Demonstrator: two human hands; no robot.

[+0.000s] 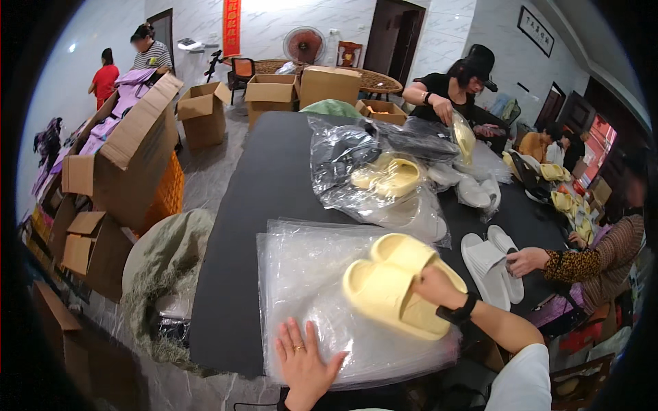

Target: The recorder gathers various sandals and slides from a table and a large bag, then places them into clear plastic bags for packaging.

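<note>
A pair of pale yellow slide sandals (373, 284) is in my right hand (439, 288), whose fingers are tucked in between the two sandals and partly hidden. The pair is held over a stack of clear plastic bags (301, 253) lying flat on the dark table. My left hand (301, 359) lies flat on the near left part of that stack, fingers spread and thumb out, holding nothing. The sandals look slightly blurred.
Bagged slides (397, 178) lie beyond the stack on the black table (236, 205). White slides (486, 267) are at right under a co-worker's hand (526, 262). Another person (466, 89) handles a bagged yellow slide across the table. A green sack (168, 257) and cardboard boxes (127, 171) stand left.
</note>
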